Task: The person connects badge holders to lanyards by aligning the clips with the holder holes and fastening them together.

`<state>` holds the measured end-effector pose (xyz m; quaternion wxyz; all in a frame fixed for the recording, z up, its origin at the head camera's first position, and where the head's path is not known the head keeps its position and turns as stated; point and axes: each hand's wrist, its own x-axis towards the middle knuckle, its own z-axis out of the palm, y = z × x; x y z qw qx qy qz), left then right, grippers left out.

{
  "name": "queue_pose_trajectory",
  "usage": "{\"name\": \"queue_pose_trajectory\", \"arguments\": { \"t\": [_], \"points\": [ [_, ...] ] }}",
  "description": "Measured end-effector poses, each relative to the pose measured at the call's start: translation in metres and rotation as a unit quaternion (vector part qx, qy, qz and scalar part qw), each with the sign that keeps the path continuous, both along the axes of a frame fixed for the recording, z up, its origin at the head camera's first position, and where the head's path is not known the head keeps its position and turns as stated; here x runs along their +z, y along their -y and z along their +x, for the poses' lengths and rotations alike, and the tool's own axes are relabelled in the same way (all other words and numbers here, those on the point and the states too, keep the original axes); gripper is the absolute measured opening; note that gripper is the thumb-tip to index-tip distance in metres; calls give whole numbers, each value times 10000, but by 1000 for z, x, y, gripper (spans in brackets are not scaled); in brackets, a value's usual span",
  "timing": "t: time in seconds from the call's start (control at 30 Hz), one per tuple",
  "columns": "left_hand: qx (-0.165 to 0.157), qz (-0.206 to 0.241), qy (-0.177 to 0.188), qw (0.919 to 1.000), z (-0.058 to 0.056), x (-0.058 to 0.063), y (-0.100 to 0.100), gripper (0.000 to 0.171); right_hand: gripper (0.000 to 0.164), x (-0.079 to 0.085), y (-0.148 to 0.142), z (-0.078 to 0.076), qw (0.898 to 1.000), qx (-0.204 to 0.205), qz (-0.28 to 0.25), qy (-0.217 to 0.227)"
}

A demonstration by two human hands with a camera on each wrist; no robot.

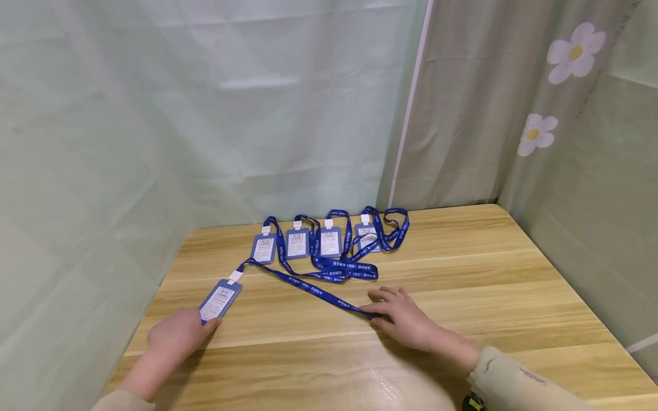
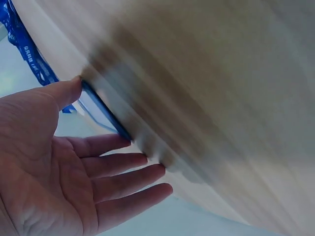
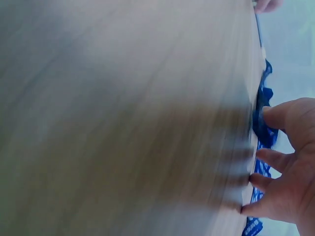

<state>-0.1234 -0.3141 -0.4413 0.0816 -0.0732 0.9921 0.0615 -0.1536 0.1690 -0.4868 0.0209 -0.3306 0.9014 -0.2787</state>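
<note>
At the left of the table, my left hand [image 1: 179,335] pinches the lower end of a blue badge holder [image 1: 221,299] between thumb and index finger. The left wrist view shows thumb and index finger at the holder's two corners, the other fingers extended. Its blue lanyard [image 1: 313,290] stretches diagonally to the right across the wood. My right hand [image 1: 406,321] holds the lanyard's far end near the thumb and index finger, its other fingertips on the table. In the right wrist view, the thumb touches the bunched blue strap [image 3: 265,125].
Several more blue badge holders [image 1: 297,243] lie in a row at the table's back, their lanyards [image 1: 354,268] folded and overlapping to the right. A pale curtain [image 1: 288,114] hangs behind and at both sides of the wooden table [image 1: 488,285].
</note>
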Motion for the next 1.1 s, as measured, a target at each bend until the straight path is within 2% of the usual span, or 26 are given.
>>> {"name": "queue_pose_trajectory", "arguments": {
  "t": [0.2, 0.27, 0.37, 0.47, 0.57, 0.7, 0.8, 0.93, 1.1],
  "points": [
    [15, 13, -174, 9998, 4, -7, 3, 74, 41, 1, -9, 0, 9999, 91, -120, 22],
    [-103, 51, -236, 9997, 7, -7, 4, 77, 43, 1, -12, 1, 9999, 112, -86, 12],
    [-601, 259, -294, 9974, 11, -7, 3, 73, 46, 1, -14, 4, 9999, 109, -55, -103],
    [-1232, 382, -93, 9916, 15, -6, 2, 72, 47, 0, -16, 7, 9997, 110, 36, -219],
    [-1430, 379, 196, 9888, 18, -6, 0, 78, 48, -2, -15, 11, 9990, 145, 346, -238],
    [-1194, 303, 434, 9914, 17, -5, -2, 86, 52, -4, -5, 15, 9939, 310, 963, -440],
    [-980, 247, 566, 9933, 13, -5, -2, 91, 54, -2, 9, 13, 9869, 518, 1299, -803],
    [-717, 192, 572, 9956, 5, -7, -1, 93, 54, 6, 32, 5, 9797, 805, 1482, -1082],
    [-420, 200, 484, 9977, -8, -14, -2, 93, 54, 8, 58, -6, 9767, 976, 1609, -1031]
  ]
}}
